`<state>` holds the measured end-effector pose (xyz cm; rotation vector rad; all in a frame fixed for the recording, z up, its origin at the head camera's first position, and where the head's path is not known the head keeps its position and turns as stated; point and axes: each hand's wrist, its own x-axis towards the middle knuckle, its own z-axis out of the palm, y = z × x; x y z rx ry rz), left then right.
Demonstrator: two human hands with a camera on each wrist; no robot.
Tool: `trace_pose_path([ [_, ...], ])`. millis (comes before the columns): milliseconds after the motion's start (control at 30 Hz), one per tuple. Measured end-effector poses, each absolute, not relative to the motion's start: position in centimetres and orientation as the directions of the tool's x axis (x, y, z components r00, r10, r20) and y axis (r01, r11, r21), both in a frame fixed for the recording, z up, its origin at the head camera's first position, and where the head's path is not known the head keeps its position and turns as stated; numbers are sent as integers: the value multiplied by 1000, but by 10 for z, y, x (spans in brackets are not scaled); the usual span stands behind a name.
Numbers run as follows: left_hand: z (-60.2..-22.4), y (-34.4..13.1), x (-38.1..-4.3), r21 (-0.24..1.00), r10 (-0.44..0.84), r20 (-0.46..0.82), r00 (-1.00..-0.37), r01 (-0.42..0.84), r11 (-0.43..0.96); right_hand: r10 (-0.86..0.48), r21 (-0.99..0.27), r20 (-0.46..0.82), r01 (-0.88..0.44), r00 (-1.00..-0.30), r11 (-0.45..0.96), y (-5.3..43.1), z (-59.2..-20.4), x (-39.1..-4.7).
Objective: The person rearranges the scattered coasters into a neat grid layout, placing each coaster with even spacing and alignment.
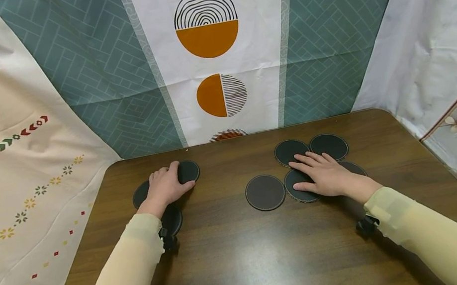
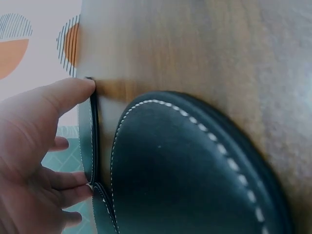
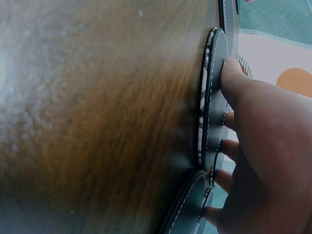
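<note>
My left hand (image 1: pixel 166 184) spreads over the left cluster of round dark coasters. In the left wrist view its thumb touches the edge of the far coaster (image 2: pixel 86 131), and its other fingers reach where that one meets a neighbour. A nearer coaster (image 2: pixel 170 165) with white edge stitching lies below the palm. On the right, my right hand (image 1: pixel 324 178) rests with extended fingers across a coaster (image 1: pixel 292 179). Its thumb lies on that coaster, and its fingertips reach the black coaster (image 1: pixel 288 149) behind. Part of another coaster (image 1: pixel 354 168) is hidden under this hand.
One coaster (image 1: pixel 265 192) lies at the left of the right cluster, and another (image 1: pixel 330 146) at its back right. The brown wooden table (image 1: pixel 230 263) ends at a patterned cloth (image 1: pixel 215 64) hanging behind. Pale cloths flank both sides.
</note>
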<state>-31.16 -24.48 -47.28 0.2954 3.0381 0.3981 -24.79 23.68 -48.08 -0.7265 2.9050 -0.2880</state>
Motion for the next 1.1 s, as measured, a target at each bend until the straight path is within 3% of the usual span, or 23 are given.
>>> trace_pose_path([
  [1100,-473,-189,-312,291,301,60,-952,305,907,-474,-210,-84,-450,-877,868,237,-481,-248],
])
